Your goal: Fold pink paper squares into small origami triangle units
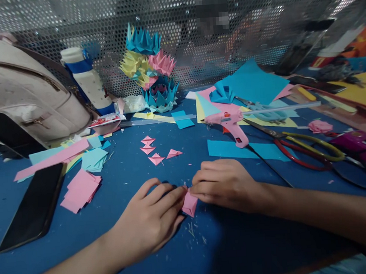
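Both hands, left and right, pinch pink paper; align edges, crease firmly.

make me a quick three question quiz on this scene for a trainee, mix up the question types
1. Multiple choice: what colour is the paper that the left hand and right hand are touching?
a) yellow
b) pink
c) blue

2. True or false: the right hand is gripping the glue gun.

3. Count: how many small folded triangles lie on the table just beyond the hands?

Key: 1. b; 2. false, the glue gun lies beyond the right hand; 3. four
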`<state>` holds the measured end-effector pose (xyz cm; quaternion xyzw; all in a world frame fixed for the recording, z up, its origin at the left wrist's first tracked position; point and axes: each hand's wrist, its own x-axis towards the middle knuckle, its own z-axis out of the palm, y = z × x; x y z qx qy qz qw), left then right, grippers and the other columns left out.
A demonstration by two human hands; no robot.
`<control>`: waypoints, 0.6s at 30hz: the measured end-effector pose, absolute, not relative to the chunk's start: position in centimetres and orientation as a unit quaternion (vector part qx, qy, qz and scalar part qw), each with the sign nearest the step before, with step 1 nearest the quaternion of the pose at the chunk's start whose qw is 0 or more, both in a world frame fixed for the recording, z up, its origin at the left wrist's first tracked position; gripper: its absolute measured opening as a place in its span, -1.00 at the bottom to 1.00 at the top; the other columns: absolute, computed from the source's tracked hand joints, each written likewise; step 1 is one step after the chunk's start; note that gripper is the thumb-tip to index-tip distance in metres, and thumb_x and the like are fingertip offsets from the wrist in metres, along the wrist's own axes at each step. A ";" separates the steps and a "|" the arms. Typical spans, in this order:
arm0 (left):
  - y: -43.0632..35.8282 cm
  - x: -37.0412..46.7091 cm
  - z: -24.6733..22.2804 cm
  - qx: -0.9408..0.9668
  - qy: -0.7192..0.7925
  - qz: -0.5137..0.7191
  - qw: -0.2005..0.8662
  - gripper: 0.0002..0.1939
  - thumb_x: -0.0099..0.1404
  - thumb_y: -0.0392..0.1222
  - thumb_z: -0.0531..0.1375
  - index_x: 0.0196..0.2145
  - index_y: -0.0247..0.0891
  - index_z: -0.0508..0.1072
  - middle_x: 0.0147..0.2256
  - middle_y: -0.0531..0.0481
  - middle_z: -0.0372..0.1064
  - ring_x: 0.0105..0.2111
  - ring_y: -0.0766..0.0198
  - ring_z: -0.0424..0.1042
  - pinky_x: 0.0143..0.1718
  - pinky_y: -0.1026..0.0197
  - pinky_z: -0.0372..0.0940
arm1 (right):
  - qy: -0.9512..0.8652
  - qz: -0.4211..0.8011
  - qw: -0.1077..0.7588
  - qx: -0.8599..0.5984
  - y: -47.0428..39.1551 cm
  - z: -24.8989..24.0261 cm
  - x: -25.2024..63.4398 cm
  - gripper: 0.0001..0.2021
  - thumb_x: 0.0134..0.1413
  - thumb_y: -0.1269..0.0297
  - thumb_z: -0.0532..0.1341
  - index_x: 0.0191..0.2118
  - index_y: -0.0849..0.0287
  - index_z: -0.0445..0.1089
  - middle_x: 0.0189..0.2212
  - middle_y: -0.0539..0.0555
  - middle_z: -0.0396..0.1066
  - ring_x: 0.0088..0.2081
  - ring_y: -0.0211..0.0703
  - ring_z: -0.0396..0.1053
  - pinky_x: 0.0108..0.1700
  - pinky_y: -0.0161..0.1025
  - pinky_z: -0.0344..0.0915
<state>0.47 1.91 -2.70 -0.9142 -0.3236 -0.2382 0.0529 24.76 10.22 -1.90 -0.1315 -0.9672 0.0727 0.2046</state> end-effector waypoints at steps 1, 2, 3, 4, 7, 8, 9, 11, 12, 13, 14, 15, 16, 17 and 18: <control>1.9 0.5 -2.7 -0.914 -0.322 -0.240 0.054 -0.80 0.47 -0.25 0.11 -0.07 -0.34 0.50 0.05 -0.07 0.48 -0.06 0.12 0.41 0.11 0.00 0.15 | -0.969 0.069 0.199 -0.131 10.3 -1.9 24.8 -0.66 0.46 0.17 -0.04 -0.18 0.10 0.46 -0.30 -0.02 0.49 -0.29 -0.24 0.25 -0.31 -0.21 0.06; 1.9 0.5 -2.7 -0.914 -0.320 -0.242 0.054 -0.80 0.47 -0.25 0.11 -0.08 -0.34 0.50 0.04 -0.07 0.49 -0.06 0.12 0.41 0.11 0.00 0.16 | -0.970 0.064 0.196 -0.129 10.3 -1.8 24.8 -0.67 0.46 0.18 -0.04 -0.18 0.10 0.46 -0.30 -0.02 0.49 -0.30 -0.24 0.25 -0.31 -0.21 0.05; 1.9 0.5 -2.7 -0.914 -0.320 -0.242 0.054 -0.80 0.47 -0.25 0.11 -0.08 -0.34 0.50 0.03 -0.07 0.49 -0.06 0.12 0.42 0.11 0.00 0.16 | -0.971 0.058 0.194 -0.125 10.4 -1.8 24.8 -0.67 0.46 0.19 -0.03 -0.18 0.10 0.45 -0.30 -0.02 0.48 -0.30 -0.23 0.24 -0.31 -0.21 0.04; 1.9 0.5 -2.7 -0.914 -0.320 -0.242 0.054 -0.80 0.47 -0.25 0.11 -0.08 -0.34 0.50 0.03 -0.07 0.50 -0.06 0.12 0.42 0.11 0.00 0.16 | -0.973 0.049 0.191 -0.122 10.4 -1.8 24.8 -0.69 0.45 0.20 -0.02 -0.19 0.10 0.45 -0.30 -0.02 0.48 -0.31 -0.23 0.23 -0.32 -0.20 0.03; 1.9 0.5 -2.7 -0.916 -0.320 -0.237 0.053 -0.80 0.47 -0.25 0.11 -0.08 -0.34 0.50 0.02 -0.07 0.50 -0.07 0.12 0.42 0.12 0.00 0.16 | -0.977 0.024 0.179 -0.114 10.6 -1.8 24.7 -0.71 0.45 0.21 0.00 -0.20 0.11 0.45 -0.29 -0.02 0.48 -0.34 -0.21 0.19 -0.33 -0.20 -0.01; 1.9 0.5 -2.7 -0.916 -0.319 -0.236 0.052 -0.80 0.47 -0.26 0.11 -0.08 -0.34 0.50 0.02 -0.08 0.50 -0.07 0.12 0.41 0.11 0.00 0.16 | -0.978 0.017 0.174 -0.111 10.6 -1.7 24.7 -0.70 0.45 0.20 -0.01 -0.20 0.11 0.45 -0.29 -0.02 0.48 -0.34 -0.21 0.18 -0.34 -0.19 -0.02; 1.9 0.5 -2.6 -0.917 -0.317 -0.236 0.051 -0.80 0.47 -0.26 0.10 -0.09 -0.35 0.50 0.01 -0.08 0.50 -0.07 0.12 0.41 0.11 0.00 0.16 | -0.979 0.012 0.171 -0.107 10.6 -1.7 24.7 -0.69 0.46 0.21 -0.02 -0.20 0.11 0.44 -0.28 -0.02 0.49 -0.34 -0.20 0.18 -0.34 -0.19 -0.03; 1.9 0.5 -2.5 -0.918 -0.315 -0.237 0.049 -0.80 0.47 -0.27 0.10 -0.09 -0.37 0.50 0.01 -0.09 0.50 -0.08 0.13 0.41 0.11 -0.01 0.16 | -0.981 0.007 0.167 -0.097 10.6 -1.6 24.7 -0.68 0.47 0.23 -0.04 -0.19 0.12 0.44 -0.27 0.00 0.49 -0.33 -0.20 0.19 -0.34 -0.19 -0.04; 1.9 0.5 -2.5 -0.918 -0.315 -0.237 0.047 -0.80 0.47 -0.28 0.10 -0.09 -0.38 0.50 0.01 -0.09 0.50 -0.08 0.13 0.41 0.10 -0.01 0.16 | -0.982 0.008 0.165 -0.094 10.7 -1.6 24.6 -0.68 0.47 0.25 -0.04 -0.18 0.12 0.44 -0.27 0.00 0.48 -0.32 -0.20 0.19 -0.34 -0.19 -0.03; 1.9 0.5 -2.4 -0.919 -0.314 -0.236 0.044 -0.80 0.47 -0.28 0.10 -0.09 -0.39 0.50 0.01 -0.10 0.50 -0.08 0.13 0.41 0.10 -0.01 0.16 | -0.982 0.009 0.163 -0.092 10.7 -1.5 24.6 -0.69 0.46 0.26 -0.04 -0.19 0.12 0.44 -0.26 0.00 0.48 -0.32 -0.20 0.19 -0.34 -0.19 -0.03; 1.9 0.5 -2.3 -0.919 -0.313 -0.235 0.041 -0.79 0.47 -0.28 0.10 -0.08 -0.39 0.50 0.01 -0.10 0.50 -0.08 0.12 0.40 0.10 -0.02 0.16 | -0.983 0.011 0.161 -0.090 10.8 -1.5 24.6 -0.70 0.45 0.27 -0.03 -0.21 0.13 0.43 -0.26 0.01 0.47 -0.31 -0.20 0.19 -0.33 -0.20 -0.02; 2.0 0.4 -2.2 -0.921 -0.311 -0.233 0.037 -0.79 0.46 -0.28 0.10 -0.06 -0.40 0.49 0.01 -0.11 0.50 -0.09 0.12 0.40 0.10 -0.02 0.16 | -0.984 0.014 0.156 -0.087 10.9 -1.3 24.7 -0.72 0.44 0.27 0.00 -0.24 0.13 0.43 -0.26 0.01 0.47 -0.31 -0.20 0.19 -0.33 -0.20 -0.02; 2.0 0.4 -2.1 -0.922 -0.309 -0.231 0.033 -0.78 0.46 -0.28 0.10 -0.05 -0.40 0.49 0.01 -0.11 0.49 -0.10 0.13 0.40 0.10 -0.02 0.17 | -0.985 0.017 0.150 -0.082 11.0 -1.1 24.7 -0.73 0.42 0.27 0.03 -0.27 0.14 0.41 -0.27 0.01 0.46 -0.32 -0.20 0.18 -0.33 -0.19 -0.01; 2.0 0.3 -2.1 -0.923 -0.308 -0.228 0.029 -0.77 0.46 -0.28 0.09 -0.03 -0.40 0.49 0.02 -0.13 0.49 -0.11 0.13 0.40 0.09 -0.02 0.18 | -0.987 0.023 0.143 -0.075 11.2 -0.9 24.8 -0.74 0.40 0.27 0.05 -0.31 0.15 0.40 -0.29 0.02 0.45 -0.32 -0.19 0.17 -0.33 -0.19 -0.01; 2.0 0.2 -2.0 -0.925 -0.306 -0.223 0.026 -0.76 0.46 -0.29 0.09 -0.02 -0.40 0.48 0.02 -0.14 0.49 -0.12 0.13 0.40 0.08 -0.02 0.18 | -0.989 0.028 0.131 -0.066 11.4 -0.6 24.8 -0.75 0.38 0.27 0.08 -0.35 0.15 0.39 -0.31 0.02 0.44 -0.33 -0.19 0.16 -0.33 -0.19 -0.01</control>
